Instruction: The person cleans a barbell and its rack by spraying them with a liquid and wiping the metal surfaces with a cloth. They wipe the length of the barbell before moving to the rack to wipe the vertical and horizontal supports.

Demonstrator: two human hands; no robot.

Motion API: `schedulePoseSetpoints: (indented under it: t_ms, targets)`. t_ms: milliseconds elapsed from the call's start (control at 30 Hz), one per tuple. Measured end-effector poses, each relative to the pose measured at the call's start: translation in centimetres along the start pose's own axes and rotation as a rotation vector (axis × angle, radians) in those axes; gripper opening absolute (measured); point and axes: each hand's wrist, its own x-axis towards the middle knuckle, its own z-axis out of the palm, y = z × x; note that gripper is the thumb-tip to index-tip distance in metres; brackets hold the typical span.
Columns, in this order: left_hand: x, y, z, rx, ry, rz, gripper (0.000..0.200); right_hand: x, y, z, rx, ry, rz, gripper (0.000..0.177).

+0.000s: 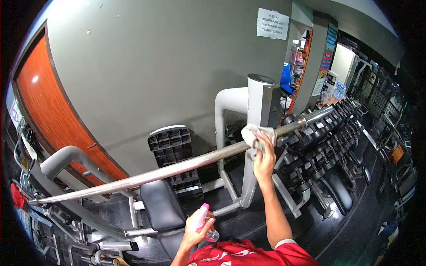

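A long metal barbell bar (191, 163) lies across a grey rack, running from the lower left to the upper right. Near the rack's upright post (261, 104), my right hand (265, 158) presses a whitish cloth (254, 134) against the bar. Lower down, my left hand (197, 228) is wrapped round a small spray bottle (211, 236) with a pink top, clear of the bar. The bottle is partly hidden by my fingers. Beside that hand is a black padded bench (162, 205), below the bar.
Rows of dumbbells (326, 153) stand on a rack at the right, with a black bench (336, 191) before it. Black plastic step platforms (173, 155) lean on the grey wall. An orange-brown door (57, 102) is at the left. A paper sign (272, 24) hangs above.
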Motion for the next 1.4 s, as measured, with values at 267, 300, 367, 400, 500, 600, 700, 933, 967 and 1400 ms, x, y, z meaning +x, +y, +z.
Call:
schedulePoseSetpoints:
  t_ms: [267,300,367,400,500,600,700,933,967,1400]
  targets:
    - [-1.7,-0.3,-1.5,0.012,0.201,-0.034,0.013,-11.4,0.8,6.0,0.984,0.063,1.139,0.032]
    - [-2.2,-0.3,-1.6,-0.030,0.239,-0.038,0.015,-10.5,0.5,6.0,1.265,0.134,1.192,0.032]
    - [-3.0,-0.4,-1.8,-0.056,0.255,-0.055,0.020,-7.4,1.3,5.3,1.628,0.084,1.366,0.040]
    - [-3.3,-0.5,-1.8,-0.056,0.255,-0.065,0.020,-5.1,1.2,4.6,1.753,0.081,1.297,0.045]
    - [-4.2,-0.9,-1.4,-0.043,0.296,-0.103,0.022,-1.6,2.7,3.9,1.837,0.159,1.137,0.042]
    - [-4.8,-1.0,-0.8,-0.161,0.356,-0.055,0.019,-2.2,3.0,4.6,1.833,0.143,1.115,0.040]
    - [-4.8,-0.6,-0.5,-0.171,0.354,-0.070,0.017,-3.3,0.6,2.3,1.817,0.186,1.206,0.040]
    - [-4.8,-0.4,0.1,-0.113,0.283,-0.057,0.016,-3.4,-4.7,-1.7,1.317,0.469,0.993,0.048]
    - [-5.0,-0.3,0.1,-0.125,0.280,-0.061,0.016,-2.8,-4.7,-1.8,1.071,0.508,0.806,0.043]
    - [-6.6,-1.3,1.3,-0.184,0.226,-0.066,0.018,-7.8,-3.0,2.3,0.099,-0.100,0.721,0.027]
